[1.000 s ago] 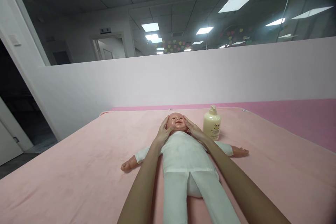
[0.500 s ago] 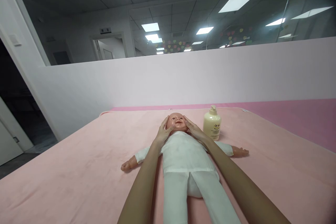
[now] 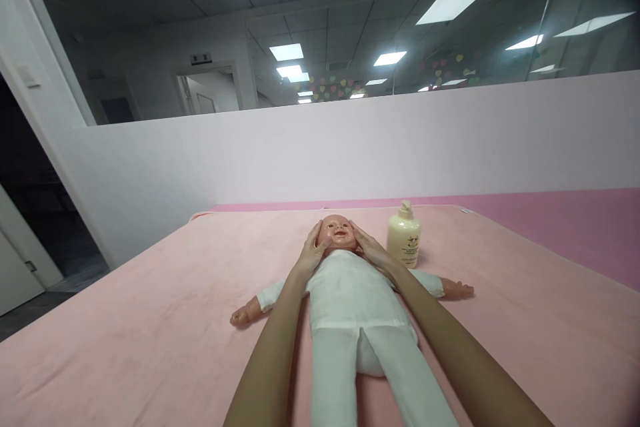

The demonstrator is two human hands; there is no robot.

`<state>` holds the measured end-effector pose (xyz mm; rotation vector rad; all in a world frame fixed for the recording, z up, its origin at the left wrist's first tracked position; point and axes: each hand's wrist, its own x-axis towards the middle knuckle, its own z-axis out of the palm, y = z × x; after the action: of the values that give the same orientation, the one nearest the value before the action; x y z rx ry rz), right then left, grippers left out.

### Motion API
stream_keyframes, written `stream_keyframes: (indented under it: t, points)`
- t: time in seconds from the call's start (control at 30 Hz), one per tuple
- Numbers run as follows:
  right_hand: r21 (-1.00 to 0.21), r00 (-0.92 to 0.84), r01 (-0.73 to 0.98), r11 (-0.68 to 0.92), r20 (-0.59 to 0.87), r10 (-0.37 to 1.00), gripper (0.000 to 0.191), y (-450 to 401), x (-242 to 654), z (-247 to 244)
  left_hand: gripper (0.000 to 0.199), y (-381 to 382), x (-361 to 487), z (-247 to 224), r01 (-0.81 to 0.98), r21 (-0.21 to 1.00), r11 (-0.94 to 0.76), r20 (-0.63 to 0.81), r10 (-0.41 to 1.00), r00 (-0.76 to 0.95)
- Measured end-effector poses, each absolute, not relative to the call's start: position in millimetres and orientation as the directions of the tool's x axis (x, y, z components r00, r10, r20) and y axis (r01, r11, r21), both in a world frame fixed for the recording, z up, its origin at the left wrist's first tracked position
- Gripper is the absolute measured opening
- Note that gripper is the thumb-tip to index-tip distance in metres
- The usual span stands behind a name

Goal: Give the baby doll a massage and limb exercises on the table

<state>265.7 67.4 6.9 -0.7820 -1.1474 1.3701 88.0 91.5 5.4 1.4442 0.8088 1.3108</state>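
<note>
A baby doll [image 3: 353, 290] in white clothes lies on its back, its bare head at the far end and its arms spread out. My left hand [image 3: 313, 252] rests along the left side of the doll's head [image 3: 338, 230], fingers stretched out and the thumb by its cheek. On the other side of the head lies my right hand [image 3: 369, 247], fingers extended against the temple and cheek. Both hands touch the head, and the doll's face shows between them. A pale yellow pump bottle [image 3: 404, 237] stands upright just beyond my right wrist.
A pink blanket [image 3: 150, 320] covers the surface under the doll. Behind it runs a white low wall [image 3: 350, 150] with a glass window [image 3: 340, 33] above. A dark doorway [image 3: 45, 213] opens at the far left.
</note>
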Motion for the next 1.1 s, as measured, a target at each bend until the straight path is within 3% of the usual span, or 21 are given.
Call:
stream_keyframes:
  t: [0.27,0.43,0.63,0.8,1.1]
  points:
    - [-0.91,-0.126,-0.393,0.129,0.193,0.973,0.061,78.6,266.0,-1.7,0.07,99.5,89.1,2.2,-0.278,0.949,-0.152,0.209,0.959,0.19]
    - [-0.908,-0.112,-0.401,0.12,0.179,0.977,0.063,73.5,263.3,3.8,0.071,96.2,90.9,3.5,-0.263,0.941,-0.211,0.263,0.948,0.178]
    - [-0.954,-0.114,-0.242,0.177,0.209,0.971,0.074,65.8,266.0,8.0,0.087,80.5,90.1,13.7,-0.2,0.952,-0.232,0.27,0.944,0.189]
    - [-0.961,-0.144,-0.17,0.219,0.244,0.959,0.094,61.9,268.0,9.7,0.084,79.2,88.9,15.4,-0.192,0.954,-0.229,0.265,0.946,0.185]
    - [-0.962,-0.15,-0.111,0.249,0.264,0.953,0.09,60.4,267.9,13.5,0.08,88.0,87.9,9.6,-0.238,0.951,-0.195,0.246,0.947,0.207]
